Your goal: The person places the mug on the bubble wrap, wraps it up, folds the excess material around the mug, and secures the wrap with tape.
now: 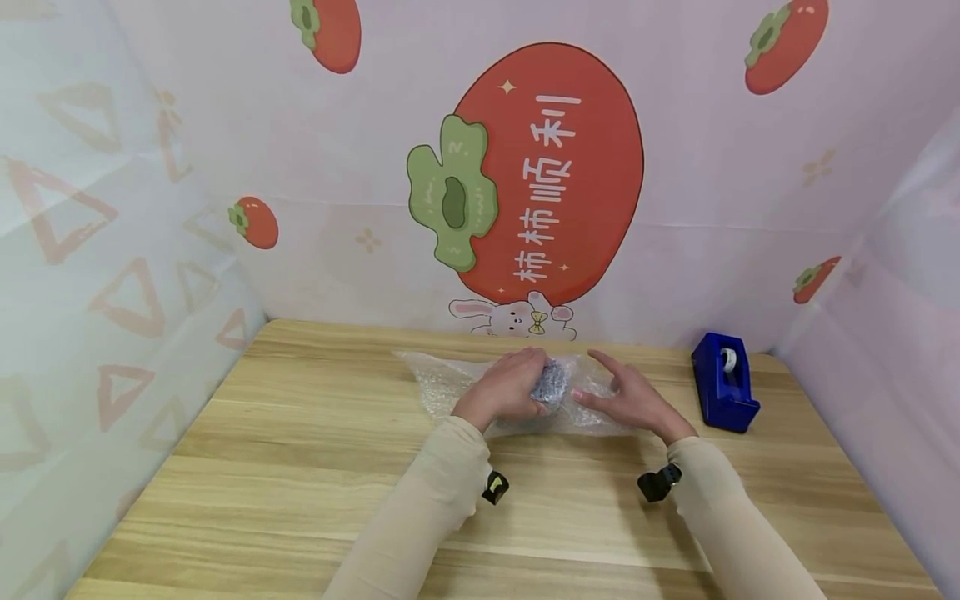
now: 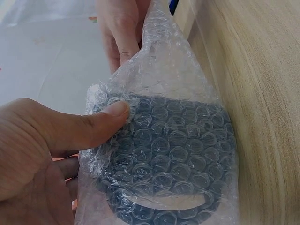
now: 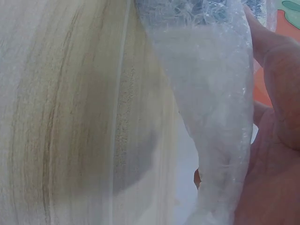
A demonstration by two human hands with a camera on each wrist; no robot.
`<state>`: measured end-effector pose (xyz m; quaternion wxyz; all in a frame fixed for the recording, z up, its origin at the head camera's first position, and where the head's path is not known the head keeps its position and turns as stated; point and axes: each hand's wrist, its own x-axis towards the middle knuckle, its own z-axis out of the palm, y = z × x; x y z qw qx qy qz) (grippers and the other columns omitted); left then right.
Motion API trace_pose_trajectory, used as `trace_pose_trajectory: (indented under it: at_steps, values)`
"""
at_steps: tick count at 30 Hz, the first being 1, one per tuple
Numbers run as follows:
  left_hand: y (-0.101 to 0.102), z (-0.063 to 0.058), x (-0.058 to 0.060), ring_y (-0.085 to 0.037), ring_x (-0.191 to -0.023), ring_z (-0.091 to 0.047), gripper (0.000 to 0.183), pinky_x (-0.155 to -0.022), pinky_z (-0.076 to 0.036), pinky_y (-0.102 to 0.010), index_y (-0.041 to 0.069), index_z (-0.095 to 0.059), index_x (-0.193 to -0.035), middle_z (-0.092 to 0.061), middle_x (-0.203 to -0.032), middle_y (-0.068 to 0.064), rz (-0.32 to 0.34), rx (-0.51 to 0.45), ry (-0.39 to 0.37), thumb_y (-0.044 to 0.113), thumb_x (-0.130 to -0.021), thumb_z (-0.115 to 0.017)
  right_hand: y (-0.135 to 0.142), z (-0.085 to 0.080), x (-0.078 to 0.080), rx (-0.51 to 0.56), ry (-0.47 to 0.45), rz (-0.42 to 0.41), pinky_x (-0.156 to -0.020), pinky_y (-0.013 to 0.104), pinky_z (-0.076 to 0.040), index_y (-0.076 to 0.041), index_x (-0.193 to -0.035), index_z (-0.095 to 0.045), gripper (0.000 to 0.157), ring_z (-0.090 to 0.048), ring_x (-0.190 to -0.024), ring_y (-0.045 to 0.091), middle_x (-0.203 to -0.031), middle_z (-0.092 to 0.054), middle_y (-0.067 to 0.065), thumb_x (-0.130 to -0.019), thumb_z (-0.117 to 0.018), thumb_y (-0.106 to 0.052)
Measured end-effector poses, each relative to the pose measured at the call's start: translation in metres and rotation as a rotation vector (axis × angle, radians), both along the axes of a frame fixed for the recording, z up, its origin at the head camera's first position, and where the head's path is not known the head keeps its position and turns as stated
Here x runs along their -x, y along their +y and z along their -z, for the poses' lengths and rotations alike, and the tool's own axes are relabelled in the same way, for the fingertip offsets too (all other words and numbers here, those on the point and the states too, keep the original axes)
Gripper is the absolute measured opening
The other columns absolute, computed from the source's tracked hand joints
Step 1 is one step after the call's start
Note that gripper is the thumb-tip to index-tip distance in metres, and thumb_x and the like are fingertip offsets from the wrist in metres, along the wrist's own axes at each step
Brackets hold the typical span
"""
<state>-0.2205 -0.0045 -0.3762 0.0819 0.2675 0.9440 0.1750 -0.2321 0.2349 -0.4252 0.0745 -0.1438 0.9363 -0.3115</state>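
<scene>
A dark mug [image 2: 173, 140] lies on its side inside clear bubble wrap [image 2: 171, 70], its loop handle showing through the bubbles in the left wrist view. My left hand [image 1: 510, 387] grips the wrapped mug, thumb pressed over a folded edge of the film and fingers behind it. Loose wrap [image 1: 442, 387] spreads out to the left on the table. At the other end, my right hand [image 1: 633, 400] has thumb and index finger spread apart beside the wrap. In the right wrist view, a loose flap [image 3: 211, 93] hangs along that palm, hiding part of the fingers.
A blue tape dispenser [image 1: 725, 383] with a roll in it stands at the table's back right. Behind the wooden table [image 1: 300, 467] rises a printed backdrop [image 1: 675, 167], with more cloth at both sides. Each wrist wears a small black camera [image 1: 660, 483].
</scene>
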Motion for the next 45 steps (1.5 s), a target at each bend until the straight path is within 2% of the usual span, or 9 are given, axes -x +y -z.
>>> trace_pose_trajectory:
  at_steps: [9, 14, 17, 20, 24, 27, 32, 38, 45]
  values:
    - [0.001, 0.0, -0.001, -0.021, -0.127, -0.05, 0.064, -0.118, -0.029, -0.035, 0.007, -0.052, -0.135, -0.059, -0.13, -0.007, -0.004, 0.002, 0.0, 0.023, -0.083, -0.086, -0.002, -0.002, -0.001, -0.002, -0.009, 0.013, -0.079, 0.045, -0.051, -0.01, -0.139, -0.054, 0.067, -0.055, -0.105, 0.034, -0.126, -0.057, 0.022, -0.09, -0.074, -0.051]
    - [0.001, 0.0, -0.001, -0.021, -0.126, -0.051, 0.063, -0.117, -0.031, -0.035, 0.006, -0.053, -0.134, -0.059, -0.128, -0.007, 0.0, 0.003, 0.013, 0.023, -0.083, -0.086, -0.004, -0.003, 0.0, 0.03, 0.03, -0.014, -0.066, 0.035, -0.047, -0.004, -0.125, -0.062, 0.053, -0.055, -0.085, 0.025, -0.1, -0.062, 0.013, -0.091, -0.076, -0.042]
    - [0.001, 0.0, -0.001, -0.021, -0.125, -0.051, 0.063, -0.116, -0.032, -0.035, 0.006, -0.053, -0.134, -0.059, -0.128, -0.007, 0.001, 0.005, 0.015, 0.023, -0.083, -0.086, -0.004, -0.004, 0.001, 0.056, 0.047, -0.035, -0.061, 0.034, -0.043, -0.002, -0.119, -0.065, 0.042, -0.052, -0.075, 0.022, -0.087, -0.061, 0.01, -0.092, -0.077, -0.031]
    - [0.001, 0.001, -0.001, -0.021, -0.123, -0.052, 0.063, -0.116, -0.032, -0.035, 0.006, -0.053, -0.134, -0.059, -0.127, -0.006, 0.002, 0.008, 0.019, 0.023, -0.083, -0.086, -0.005, -0.006, 0.001, 0.06, 0.067, -0.034, -0.067, 0.038, -0.047, -0.002, -0.113, -0.068, 0.029, -0.055, -0.079, 0.024, -0.09, -0.063, 0.012, -0.092, -0.076, -0.02]
    - [0.002, 0.002, -0.002, -0.021, -0.123, -0.051, 0.064, -0.115, -0.033, -0.035, 0.007, -0.053, -0.135, -0.058, -0.129, -0.006, 0.001, 0.009, 0.014, 0.024, -0.083, -0.086, -0.007, -0.007, -0.001, 0.037, 0.104, -0.03, -0.078, 0.047, -0.05, -0.004, -0.105, -0.072, 0.019, -0.058, -0.091, 0.03, -0.099, -0.063, 0.014, -0.09, -0.078, -0.014]
    - [0.002, 0.002, -0.002, -0.021, -0.125, -0.05, 0.066, -0.116, -0.032, -0.036, 0.007, -0.051, -0.137, -0.057, -0.132, -0.006, 0.002, 0.015, 0.01, 0.024, -0.084, -0.086, -0.011, -0.01, -0.002, 0.023, 0.147, -0.05, -0.079, 0.05, -0.05, -0.006, -0.096, -0.074, 0.012, -0.058, -0.091, 0.032, -0.095, -0.064, 0.012, -0.088, -0.08, -0.013]
    - [0.002, 0.002, -0.001, -0.021, -0.129, -0.049, 0.066, -0.116, -0.032, -0.035, 0.006, -0.051, -0.137, -0.057, -0.134, -0.007, 0.008, 0.03, 0.02, 0.026, -0.084, -0.085, -0.019, -0.017, -0.002, -0.039, 0.231, -0.099, -0.076, 0.045, -0.049, -0.011, -0.084, -0.074, 0.008, -0.058, -0.085, 0.028, -0.086, -0.068, 0.001, -0.085, -0.082, -0.011]
    - [0.002, 0.0, -0.001, -0.021, -0.129, -0.049, 0.067, -0.116, -0.032, -0.035, 0.005, -0.051, -0.137, -0.056, -0.134, -0.008, 0.014, 0.033, 0.025, 0.026, -0.084, -0.085, -0.025, -0.023, 0.0, -0.112, 0.243, -0.129, -0.071, 0.04, -0.047, -0.011, -0.083, -0.079, 0.005, -0.059, -0.083, 0.03, -0.081, -0.068, -0.001, -0.082, -0.084, -0.011]
    - [0.001, 0.0, -0.002, -0.021, -0.129, -0.049, 0.066, -0.117, -0.031, -0.036, 0.005, -0.05, -0.137, -0.056, -0.135, -0.008, 0.011, 0.042, 0.025, 0.026, -0.084, -0.085, -0.028, -0.024, -0.001, -0.154, 0.223, -0.169, -0.071, 0.039, -0.049, -0.006, -0.09, -0.083, 0.007, -0.058, -0.085, 0.03, -0.088, -0.065, 0.009, -0.083, -0.082, -0.007]
